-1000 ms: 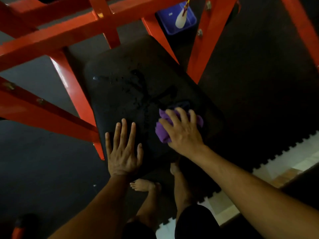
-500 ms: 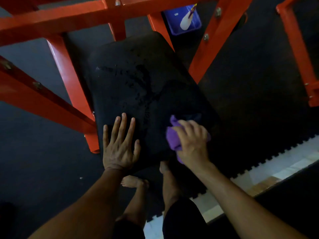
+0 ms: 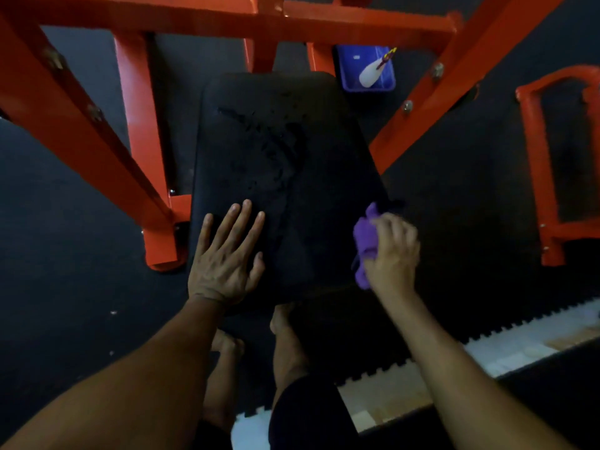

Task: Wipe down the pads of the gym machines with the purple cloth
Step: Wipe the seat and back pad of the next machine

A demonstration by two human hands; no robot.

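A black pad of an orange gym machine fills the middle of the view, with wet streaks near its centre. My left hand lies flat on the pad's near left corner, fingers straight and spread. My right hand grips the bunched purple cloth at the pad's near right edge. Part of the cloth is hidden under my fingers.
Orange steel beams of the machine frame cross above and on both sides of the pad. A blue tray holding a white spray bottle sits on the dark floor behind. Another orange frame stands at right. My bare feet are below the pad.
My right hand has dragged the purple cloth from the pad's near middle out to its right edge. My left hand has stayed flat on the pad. The view has tilted.
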